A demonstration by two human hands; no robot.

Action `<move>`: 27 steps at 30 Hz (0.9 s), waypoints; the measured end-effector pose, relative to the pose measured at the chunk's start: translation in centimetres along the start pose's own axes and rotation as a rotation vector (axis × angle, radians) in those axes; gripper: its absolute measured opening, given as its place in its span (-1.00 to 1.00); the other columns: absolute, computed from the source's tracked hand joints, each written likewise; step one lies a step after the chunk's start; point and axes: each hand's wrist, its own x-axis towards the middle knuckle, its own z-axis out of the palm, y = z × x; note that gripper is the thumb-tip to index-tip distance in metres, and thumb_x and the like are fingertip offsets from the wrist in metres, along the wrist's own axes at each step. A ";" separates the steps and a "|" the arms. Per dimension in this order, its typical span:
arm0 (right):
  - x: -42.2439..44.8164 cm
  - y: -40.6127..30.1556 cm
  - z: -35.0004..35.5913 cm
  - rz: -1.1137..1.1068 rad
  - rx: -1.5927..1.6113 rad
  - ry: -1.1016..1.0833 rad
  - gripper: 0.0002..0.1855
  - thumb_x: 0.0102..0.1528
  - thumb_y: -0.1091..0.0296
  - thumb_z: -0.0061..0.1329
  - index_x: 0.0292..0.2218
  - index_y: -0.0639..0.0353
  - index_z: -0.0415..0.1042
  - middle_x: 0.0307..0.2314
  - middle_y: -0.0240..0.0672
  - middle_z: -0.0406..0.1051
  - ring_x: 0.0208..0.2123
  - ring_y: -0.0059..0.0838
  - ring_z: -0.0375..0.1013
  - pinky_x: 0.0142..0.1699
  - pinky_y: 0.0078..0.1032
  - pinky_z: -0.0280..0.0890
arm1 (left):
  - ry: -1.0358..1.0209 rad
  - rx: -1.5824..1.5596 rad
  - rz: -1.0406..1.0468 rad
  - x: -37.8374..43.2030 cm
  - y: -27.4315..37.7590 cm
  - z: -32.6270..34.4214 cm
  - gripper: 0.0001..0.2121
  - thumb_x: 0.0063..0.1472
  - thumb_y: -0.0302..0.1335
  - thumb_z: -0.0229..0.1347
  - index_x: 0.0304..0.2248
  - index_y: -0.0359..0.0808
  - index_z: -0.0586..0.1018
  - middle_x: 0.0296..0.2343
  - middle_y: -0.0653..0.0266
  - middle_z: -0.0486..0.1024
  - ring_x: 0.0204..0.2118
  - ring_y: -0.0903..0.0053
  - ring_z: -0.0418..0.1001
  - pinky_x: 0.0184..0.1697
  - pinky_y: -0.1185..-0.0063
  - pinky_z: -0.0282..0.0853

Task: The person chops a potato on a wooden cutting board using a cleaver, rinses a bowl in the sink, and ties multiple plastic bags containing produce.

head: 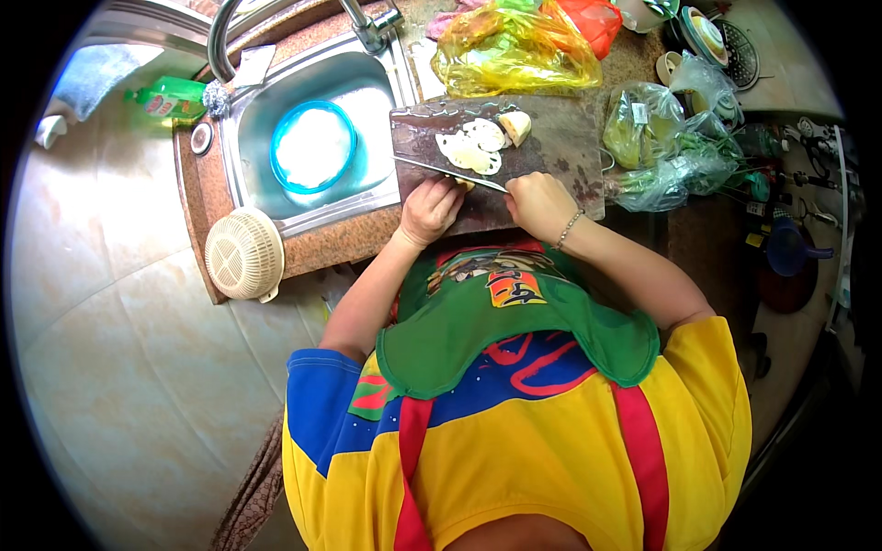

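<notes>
A dark cutting board (pixel 565 148) lies on the counter beside the sink. My right hand (pixel 541 206) grips a kitchen knife (pixel 448 171) at its handle, the blade pointing left across the board. Close under the blade, the fingers of my left hand (pixel 433 206) hold a small pale piece of lotus root (pixel 466 184) on the board; the fingers hide most of it. Beyond the knife lie several overlapping lotus root slices (pixel 468 148), white with holes. An unsliced chunk of lotus root (pixel 515 127) rests at their upper right.
Left of the board, a steel sink (pixel 251 158) holds a blue-rimmed basin (pixel 275 155). A beige plastic basket (pixel 242 253) sits at the counter's left corner. Yellow plastic bags (pixel 517 52) lie behind the board, and clear bags of greens (pixel 689 165) on its right.
</notes>
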 end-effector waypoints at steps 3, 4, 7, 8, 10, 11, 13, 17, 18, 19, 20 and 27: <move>0.0 -0.3 -0.2 0.029 -0.007 0.001 -0.84 0.01 0.39 -0.03 -0.49 0.26 0.54 -0.54 0.05 0.49 -0.44 0.03 0.53 -0.27 -0.12 0.43 | 0.001 0.005 0.003 0.3 0.1 -0.2 -0.76 -0.12 -0.67 0.27 -0.36 -0.35 0.59 -0.41 0.21 0.50 -0.46 0.33 0.46 -0.41 0.46 0.40; 0.0 -0.4 -0.1 0.027 -0.007 0.000 -0.84 0.01 0.39 -0.03 -0.49 0.26 0.54 -0.54 0.05 0.49 -0.44 0.03 0.53 -0.27 -0.12 0.43 | -0.002 0.004 0.005 0.1 0.1 -0.1 -0.76 -0.12 -0.67 0.27 -0.36 -0.35 0.59 -0.41 0.22 0.50 -0.47 0.33 0.45 -0.41 0.46 0.40; 0.5 -0.7 0.7 0.028 -0.015 -0.012 -0.84 0.00 0.42 -0.05 -0.48 0.26 0.54 -0.51 0.05 0.50 -0.42 0.02 0.55 -0.26 -0.13 0.44 | -0.016 0.001 0.002 0.1 0.1 -0.3 -0.75 -0.12 -0.67 0.27 -0.36 -0.36 0.59 -0.41 0.22 0.49 -0.47 0.32 0.44 -0.41 0.46 0.39; 1.2 -0.9 1.3 0.044 -0.026 -0.020 -0.84 0.00 0.43 -0.06 -0.47 0.27 0.55 -0.50 0.05 0.51 -0.41 0.02 0.55 -0.26 -0.14 0.45 | -0.028 -0.001 -0.001 0.2 0.1 -0.4 -0.75 -0.12 -0.67 0.27 -0.35 -0.36 0.59 -0.41 0.21 0.49 -0.47 0.32 0.44 -0.41 0.46 0.39; 2.6 -1.2 2.3 0.063 -0.036 -0.023 -0.84 0.00 0.44 -0.07 -0.47 0.27 0.55 -0.49 0.05 0.52 -0.40 0.01 0.56 -0.26 -0.15 0.46 | -0.032 -0.015 0.000 0.2 0.2 -0.3 -0.75 -0.11 -0.67 0.26 -0.34 -0.37 0.59 -0.41 0.20 0.49 -0.46 0.31 0.45 -0.40 0.45 0.40; 3.5 -1.4 2.8 0.039 -0.029 -0.015 -0.83 0.00 0.44 -0.07 -0.46 0.28 0.55 -0.48 0.06 0.52 -0.39 0.01 0.56 -0.25 -0.16 0.46 | -0.035 -0.023 -0.004 0.3 0.2 -0.3 -0.75 -0.10 -0.67 0.26 -0.34 -0.37 0.59 -0.40 0.19 0.50 -0.45 0.30 0.46 -0.38 0.45 0.41; 4.8 -1.2 3.7 0.021 -0.005 0.024 -0.84 -0.01 0.44 -0.05 -0.45 0.29 0.56 -0.48 0.08 0.52 -0.38 0.02 0.56 -0.25 -0.16 0.46 | -0.020 -0.030 0.007 0.7 0.1 -0.2 -0.75 -0.09 -0.67 0.26 -0.33 -0.38 0.58 -0.40 0.19 0.50 -0.44 0.30 0.47 -0.37 0.45 0.42; 4.6 -0.4 2.6 0.029 0.049 0.075 -0.84 -0.01 0.42 -0.03 -0.45 0.30 0.55 -0.50 0.10 0.50 -0.39 0.04 0.55 -0.25 -0.13 0.45 | 0.012 -0.069 -0.003 0.8 0.2 -0.1 -0.76 -0.08 -0.67 0.25 -0.33 -0.39 0.58 -0.39 0.17 0.50 -0.40 0.29 0.49 -0.33 0.45 0.44; 3.7 -0.6 1.7 0.041 0.063 0.054 -0.84 -0.01 0.40 -0.02 -0.47 0.30 0.55 -0.50 0.11 0.50 -0.40 0.05 0.55 -0.25 -0.12 0.44 | 0.013 -0.067 -0.008 0.6 0.2 -0.2 -0.76 -0.08 -0.67 0.25 -0.33 -0.39 0.58 -0.39 0.17 0.50 -0.40 0.29 0.49 -0.33 0.45 0.44; 2.9 -0.7 1.2 0.054 0.078 0.034 -0.83 0.00 0.39 -0.01 -0.48 0.30 0.54 -0.51 0.12 0.49 -0.41 0.06 0.54 -0.25 -0.11 0.43 | 0.001 -0.048 -0.010 0.4 0.1 -0.2 -0.76 -0.08 -0.66 0.25 -0.33 -0.38 0.58 -0.39 0.17 0.50 -0.41 0.30 0.49 -0.35 0.45 0.43; 2.2 -0.5 1.0 0.052 0.075 0.032 -0.83 0.00 0.39 -0.01 -0.48 0.30 0.54 -0.51 0.12 0.49 -0.41 0.06 0.54 -0.25 -0.11 0.43 | -0.010 -0.032 -0.010 0.3 0.1 -0.2 -0.76 -0.08 -0.66 0.25 -0.34 -0.37 0.58 -0.39 0.18 0.51 -0.42 0.31 0.48 -0.36 0.46 0.43; 0.5 -0.7 0.3 0.023 0.026 0.068 -0.83 0.02 0.36 0.04 -0.52 0.27 0.53 -0.60 0.04 0.46 -0.48 0.05 0.50 -0.29 -0.09 0.41 | -0.004 0.002 0.007 0.1 0.1 -0.2 -0.76 -0.11 -0.66 0.27 -0.36 -0.35 0.59 -0.38 0.21 0.51 -0.45 0.36 0.46 -0.40 0.48 0.40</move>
